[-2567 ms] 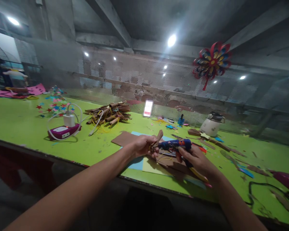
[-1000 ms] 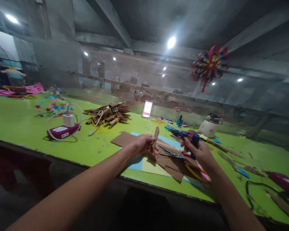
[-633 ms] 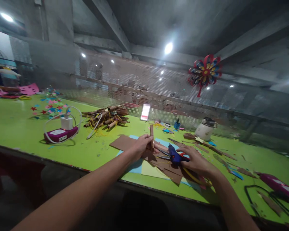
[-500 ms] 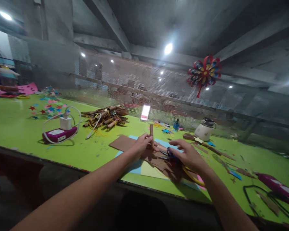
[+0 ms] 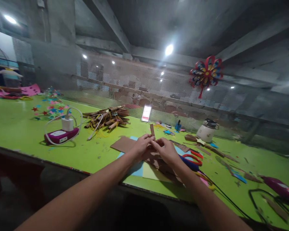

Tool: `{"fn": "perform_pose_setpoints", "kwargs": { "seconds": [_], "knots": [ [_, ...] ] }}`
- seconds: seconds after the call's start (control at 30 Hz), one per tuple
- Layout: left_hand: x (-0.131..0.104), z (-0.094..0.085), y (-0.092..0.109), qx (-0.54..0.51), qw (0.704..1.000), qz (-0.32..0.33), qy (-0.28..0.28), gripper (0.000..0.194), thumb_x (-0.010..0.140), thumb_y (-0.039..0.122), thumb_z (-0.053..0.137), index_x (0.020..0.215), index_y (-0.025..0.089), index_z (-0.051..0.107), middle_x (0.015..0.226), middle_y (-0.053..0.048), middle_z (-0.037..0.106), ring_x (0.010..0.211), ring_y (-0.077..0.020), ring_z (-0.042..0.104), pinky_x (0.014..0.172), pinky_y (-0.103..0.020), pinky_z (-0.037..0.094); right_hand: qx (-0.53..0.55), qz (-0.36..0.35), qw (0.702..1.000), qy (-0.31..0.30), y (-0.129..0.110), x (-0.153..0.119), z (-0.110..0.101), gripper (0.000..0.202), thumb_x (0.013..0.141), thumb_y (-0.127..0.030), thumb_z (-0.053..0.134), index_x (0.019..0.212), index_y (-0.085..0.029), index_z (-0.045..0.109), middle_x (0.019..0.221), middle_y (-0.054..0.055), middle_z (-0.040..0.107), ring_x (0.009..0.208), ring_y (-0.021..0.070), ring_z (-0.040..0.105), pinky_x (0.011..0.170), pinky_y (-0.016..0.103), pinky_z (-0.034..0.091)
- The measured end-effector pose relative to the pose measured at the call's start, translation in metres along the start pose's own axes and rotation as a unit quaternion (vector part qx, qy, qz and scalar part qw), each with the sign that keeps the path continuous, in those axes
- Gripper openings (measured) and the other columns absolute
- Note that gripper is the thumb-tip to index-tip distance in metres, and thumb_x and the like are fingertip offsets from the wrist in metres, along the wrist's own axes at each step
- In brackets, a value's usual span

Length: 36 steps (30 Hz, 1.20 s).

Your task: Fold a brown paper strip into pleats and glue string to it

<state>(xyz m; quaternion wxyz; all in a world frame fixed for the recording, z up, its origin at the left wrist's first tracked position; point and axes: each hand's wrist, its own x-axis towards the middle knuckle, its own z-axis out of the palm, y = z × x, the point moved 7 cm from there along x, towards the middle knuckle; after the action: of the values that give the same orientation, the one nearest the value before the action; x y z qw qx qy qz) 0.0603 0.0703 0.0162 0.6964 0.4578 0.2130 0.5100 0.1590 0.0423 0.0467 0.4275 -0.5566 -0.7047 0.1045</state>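
Observation:
A small brown cardboard roll stands nearly upright between my hands, its top end showing. My left hand is closed on it from the left. From the right, my right hand pinches at the same roll, fingertips meeting those of the left. Brown cardboard lies beneath the hands on light blue and yellow sheets. Just right of my right hand are scissors with red handles and a dark blue tool with a black cord.
A bundle of brown rolls with yellow string lies at the back left, near a purple power strip. Paper stars are farther left. A white jug stands back right; another purple strip is at the right edge.
My right hand has moved left from the dark blue tool to the roll and closed on it. The red-handled scissors have come into view. The roll leans slightly left now.

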Motion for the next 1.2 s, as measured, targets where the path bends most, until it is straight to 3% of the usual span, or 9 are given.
{"fn": "perform_pose_setpoints", "kwargs": {
  "seconds": [0.13,0.4,0.77,0.93,1.2],
  "knots": [
    [-0.001,-0.001,-0.001,0.010,1.000,-0.009,0.012,0.015,0.075,0.023,0.063,0.077,0.016,0.050,0.068,-0.002,0.058,0.056,-0.0110,0.057,0.058,-0.025,0.051,0.000,-0.008,1.000,0.015,0.003,-0.002,0.000,0.030,0.078,-0.044,0.056,0.068,-0.016,0.061,0.068,0.006,0.064,0.065,0.0185,0.058,0.061,0.028,0.042],
    [-0.003,0.001,-0.001,0.015,1.000,-0.021,0.014,0.012,0.081,0.021,0.057,0.077,0.015,0.047,0.063,-0.002,0.056,0.054,-0.0114,0.057,0.055,-0.023,0.048,0.070,0.044,0.996,0.035,0.008,-0.007,-0.001,0.022,0.071,-0.038,0.058,0.065,-0.017,0.057,0.063,0.005,0.063,0.061,0.0185,0.058,0.058,0.028,0.043],
    [-0.003,-0.001,-0.006,0.007,0.999,-0.049,0.018,0.013,0.082,0.022,0.056,0.074,0.015,0.048,0.064,-0.003,0.056,0.056,-0.0123,0.056,0.059,-0.027,0.049,0.074,0.036,0.995,0.063,0.008,-0.012,0.000,0.015,0.070,-0.031,0.059,0.063,-0.020,0.051,0.061,0.001,0.058,0.058,0.0166,0.054,0.056,0.028,0.042],
    [-0.002,-0.004,-0.009,-0.007,0.997,-0.064,0.040,0.014,0.085,0.022,0.052,0.073,0.014,0.051,0.063,-0.003,0.055,0.053,-0.0097,0.052,0.054,-0.023,0.047,0.043,0.025,0.997,0.062,0.008,-0.014,0.004,0.015,0.072,-0.030,0.057,0.065,-0.020,0.050,0.064,0.002,0.058,0.063,0.0181,0.055,0.060,0.029,0.042],
    [-0.003,-0.005,-0.010,0.000,0.996,-0.089,0.028,0.013,0.087,0.026,0.050,0.080,0.015,0.049,0.066,-0.002,0.056,0.055,-0.0120,0.055,0.057,-0.030,0.051,-0.073,-0.025,0.994,0.077,0.004,-0.016,0.003,0.017,0.075,-0.030,0.055,0.063,-0.020,0.049,0.069,0.004,0.056,0.071,0.0205,0.052,0.064,0.030,0.039]
  ]
}}
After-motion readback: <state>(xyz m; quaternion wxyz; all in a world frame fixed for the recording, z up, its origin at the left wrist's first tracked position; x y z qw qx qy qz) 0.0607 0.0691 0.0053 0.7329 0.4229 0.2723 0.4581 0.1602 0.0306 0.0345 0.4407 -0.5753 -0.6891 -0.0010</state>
